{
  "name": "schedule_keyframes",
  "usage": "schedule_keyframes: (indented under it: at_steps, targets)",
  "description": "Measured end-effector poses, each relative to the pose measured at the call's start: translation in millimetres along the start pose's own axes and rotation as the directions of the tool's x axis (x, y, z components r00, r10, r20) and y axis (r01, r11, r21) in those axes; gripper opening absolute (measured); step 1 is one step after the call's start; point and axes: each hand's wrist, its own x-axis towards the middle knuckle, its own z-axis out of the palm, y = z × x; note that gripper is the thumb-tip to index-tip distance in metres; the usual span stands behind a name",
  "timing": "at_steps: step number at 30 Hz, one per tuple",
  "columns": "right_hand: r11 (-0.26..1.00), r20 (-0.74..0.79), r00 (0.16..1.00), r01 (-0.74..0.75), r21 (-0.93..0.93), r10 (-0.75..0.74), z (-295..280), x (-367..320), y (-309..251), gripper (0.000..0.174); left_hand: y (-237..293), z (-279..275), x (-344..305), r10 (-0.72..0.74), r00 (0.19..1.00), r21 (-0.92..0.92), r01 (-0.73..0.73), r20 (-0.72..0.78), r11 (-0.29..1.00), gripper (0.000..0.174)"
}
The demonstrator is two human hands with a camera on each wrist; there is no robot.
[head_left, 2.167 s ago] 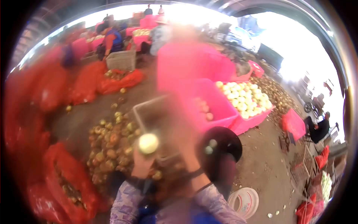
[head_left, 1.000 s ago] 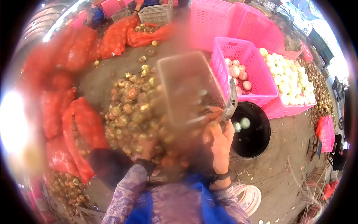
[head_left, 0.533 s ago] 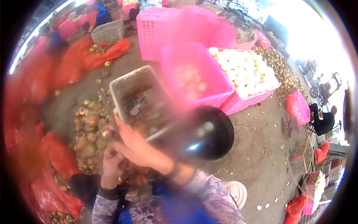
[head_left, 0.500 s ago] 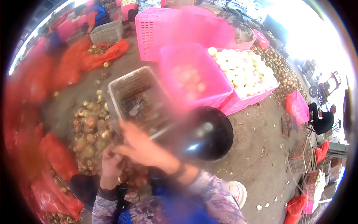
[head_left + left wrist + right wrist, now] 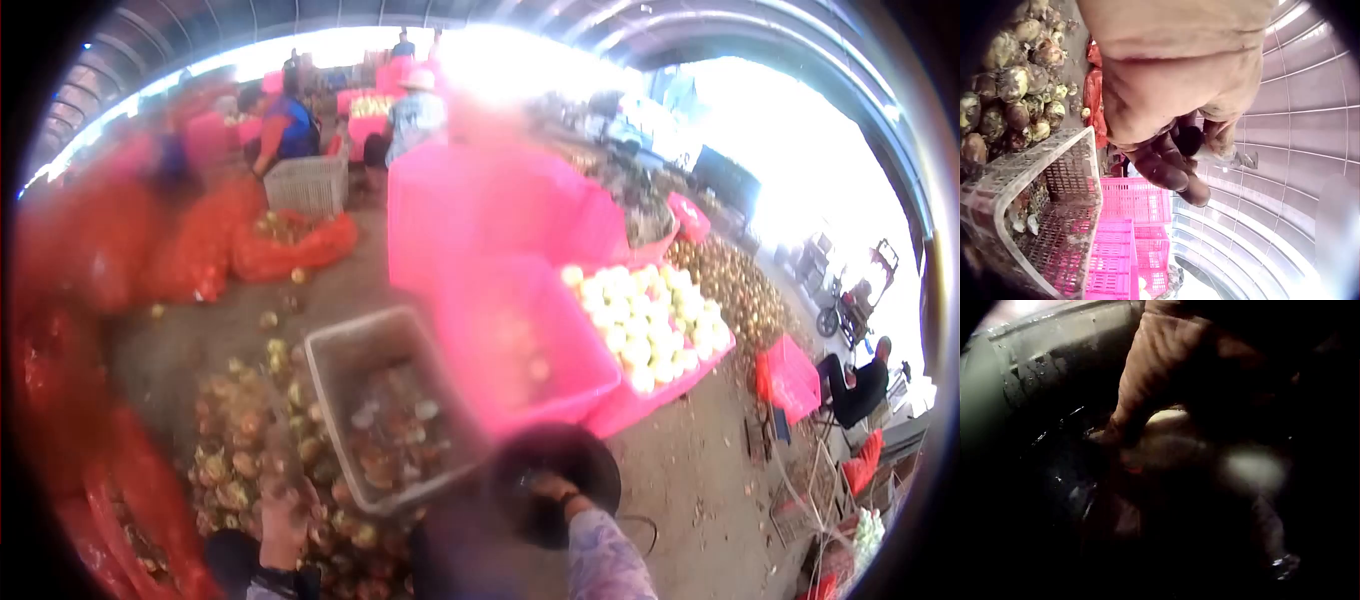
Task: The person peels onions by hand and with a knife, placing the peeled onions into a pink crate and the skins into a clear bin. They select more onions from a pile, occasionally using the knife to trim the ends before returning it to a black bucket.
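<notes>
My left hand [image 5: 283, 525] is over the heap of unpeeled onions [image 5: 235, 465]. In the left wrist view its fingers curl round the dark handle [image 5: 1190, 140] of what looks like a knife, and a shiny sliver [image 5: 1247, 160] shows beyond the thumb. My right hand [image 5: 548, 487] reaches down inside a black bucket [image 5: 590, 460]. The right wrist view shows that hand [image 5: 1166, 356] at dark water, its fingers mostly hidden. A pale peeled onion [image 5: 1169, 417] lies right under it, and another pale onion [image 5: 1254, 469] is blurred beside it. Whether the fingers grip the nearer one, I cannot tell.
A grey crate [image 5: 330, 400] with scraps inside stands between the heap and the bucket. Behind the bucket are pink crates [image 5: 500, 400], one full of peeled onions [image 5: 650, 325]. Red net sacks [image 5: 60, 400] line the left. Several people sit farther off.
My right hand has left the spot beside the left hand and gone down into the bucket. The left hand stays over the heap. The head view has tilted up.
</notes>
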Motion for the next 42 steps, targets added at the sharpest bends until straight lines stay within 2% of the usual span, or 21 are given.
schedule_keyframes:
  at_steps: [1,4,8,11,12,13,16,19,21,22,24,25,26,28,30,32,33,34,35,37,42]
  targets:
    - [1.000,0.012,1.000,0.004,-0.018,-0.004,4,-1,-7,0.032,-3,0,2,0.041,0.998,-0.041,-0.039,0.052,0.998,0.040]
    - [0.999,0.081,0.997,-0.008,-0.051,0.012,12,-6,-16,0.031,-6,0,4,-0.012,0.999,-0.076,0.010,-0.034,0.997,0.038]
    - [0.998,0.131,0.991,-0.006,-0.065,0.014,13,-14,-24,0.031,-15,-18,9,-0.069,0.998,-0.096,0.069,0.002,0.993,0.044]
    - [0.993,0.155,0.987,0.063,-0.100,-0.047,20,-20,-24,0.031,-8,-15,4,-0.065,0.998,-0.062,0.065,0.010,0.996,0.042]
    - [0.989,0.161,0.984,0.097,-0.112,-0.079,23,-25,-24,0.031,-12,-15,5,-0.005,1.000,-0.033,0.004,-0.019,0.999,0.045]
    - [0.983,0.165,0.979,0.139,-0.124,-0.117,20,-32,-26,0.031,-13,-23,4,-0.002,0.999,-0.007,0.002,0.046,1.000,0.045]
    - [0.972,0.111,0.979,0.186,-0.143,-0.171,-50,-54,-45,0.031,-4,-6,-1,0.013,0.999,0.070,-0.016,0.034,0.997,0.043]
    - [0.975,-0.188,0.966,0.147,-0.165,-0.178,-148,-73,-60,0.031,-12,-8,-1,0.014,0.995,0.065,-0.021,0.101,0.998,0.044]
    - [0.973,-0.516,0.827,0.153,-0.175,-0.223,-199,-91,-63,0.031,-13,-7,0,-0.018,0.995,-0.018,0.020,0.098,1.000,0.033]
    - [0.963,-0.660,0.702,0.190,-0.190,-0.268,-219,-102,-64,0.032,-10,-7,0,-0.031,0.988,0.011,0.030,0.150,0.999,0.035]
    - [0.942,-0.801,0.503,0.245,-0.228,-0.324,-229,-113,-64,0.032,-13,-4,1,0.007,0.993,0.001,-0.007,0.122,1.000,0.036]
    - [0.952,-0.791,0.534,0.221,-0.210,-0.298,-222,-107,-60,0.031,-14,-4,2,0.047,0.995,-0.008,-0.046,0.088,0.999,0.037]
    - [0.965,-0.740,0.620,0.189,-0.182,-0.261,-204,-98,-58,0.031,-16,-8,3,0.046,0.995,-0.008,-0.046,0.090,0.999,0.037]
    - [0.981,-0.585,0.788,0.132,-0.142,-0.190,-153,-77,-44,0.029,-21,-20,3,-0.012,0.998,0.103,0.005,0.068,0.995,0.048]
    - [0.987,-0.422,0.893,0.120,-0.105,-0.154,-87,-58,-23,0.028,-23,-17,3,-0.003,0.998,0.108,-0.004,0.060,0.994,0.047]
    - [0.982,-0.435,0.881,0.167,-0.085,-0.187,-22,-40,-1,0.027,-22,-9,2,0.026,0.998,0.109,-0.032,0.053,0.994,0.046]
    - [0.971,-0.506,0.829,0.218,-0.099,-0.238,8,-27,9,0.026,-19,-3,0,0.017,0.999,0.170,-0.024,0.048,0.985,0.045]
    - [0.939,-0.624,0.706,0.305,-0.159,-0.335,34,-10,18,0.025,-18,0,1,0.007,0.999,0.230,-0.017,0.042,0.973,0.044]
    - [0.976,-0.505,0.835,0.199,-0.092,-0.218,37,-14,9,0.026,-18,0,4,0.010,0.999,0.231,-0.019,0.041,0.973,0.044]
    - [0.996,-0.349,0.934,0.060,-0.069,-0.081,27,-16,-8,0.027,-23,-2,7,-0.017,1.000,0.279,0.015,0.006,0.960,0.043]
    - [0.997,-0.260,0.965,-0.025,-0.076,0.005,5,-5,-19,0.029,-27,-3,9,0.003,0.997,0.167,-0.016,0.078,0.986,0.046]
